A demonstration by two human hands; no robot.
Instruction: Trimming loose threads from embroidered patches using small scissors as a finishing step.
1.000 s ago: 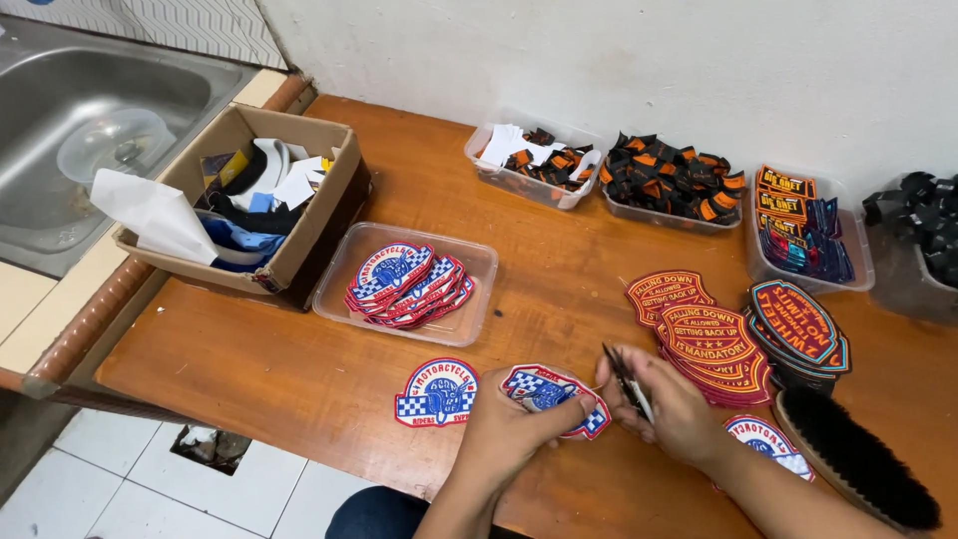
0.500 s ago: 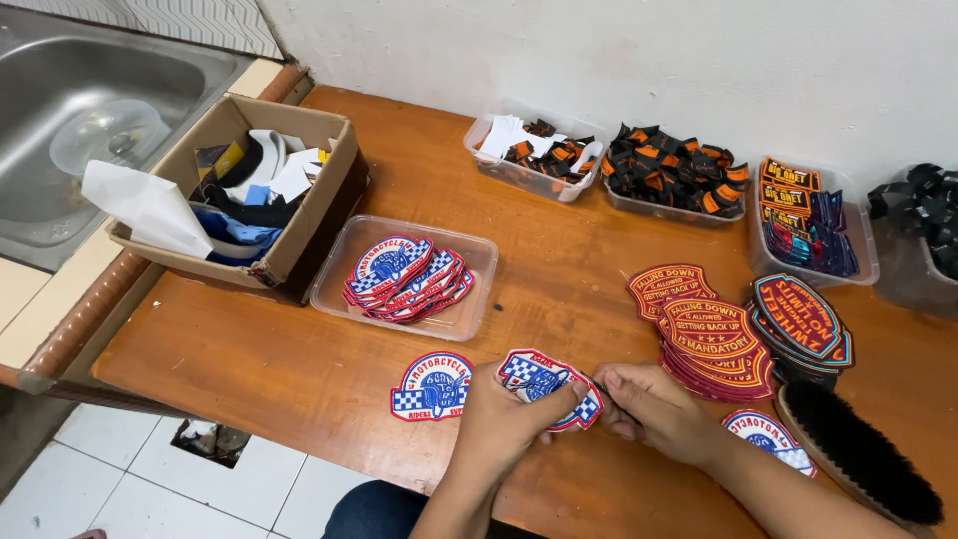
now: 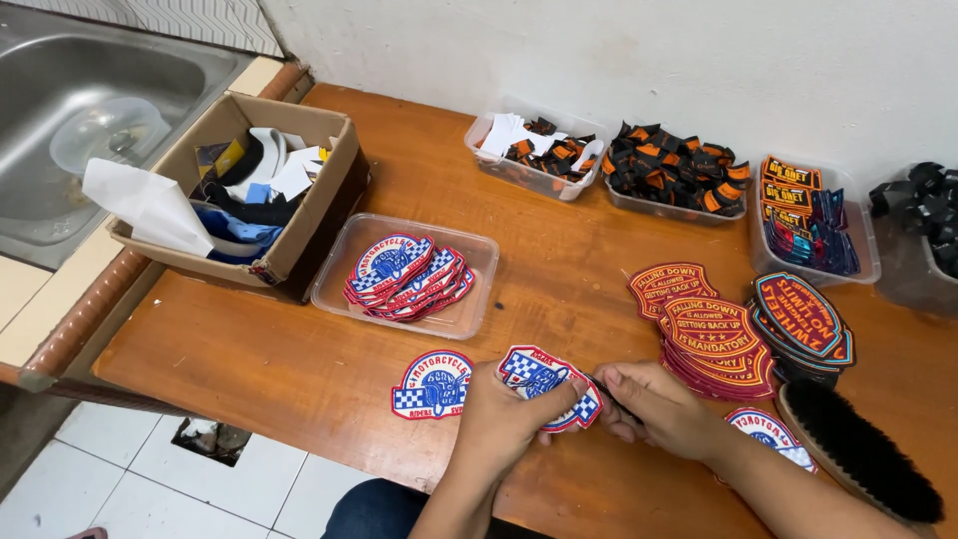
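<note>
**Both hands on one checkered patch at the table's near edge**

Your left hand [image 3: 504,424] pinches the blue, red and white embroidered patch with checkered corners [image 3: 544,384], thumb pressed across its face, holding it just above the orange-brown wooden table [image 3: 559,279]. Your right hand [image 3: 664,409] meets the patch's right edge, fingers curled shut around a thin dark tool that is mostly hidden, so you cannot tell what it is. Just left lies a matching shield-shaped patch [image 3: 432,384], flat on the wood. Right of your hands sits a stack of red and orange patches [image 3: 714,339], with a black-bristled wooden brush [image 3: 858,449] near your right forearm. Farther back, a clear plastic tray [image 3: 339,274] holds more blue and red patches, beside an open cardboard box [image 3: 319,200] of scraps.
</note>
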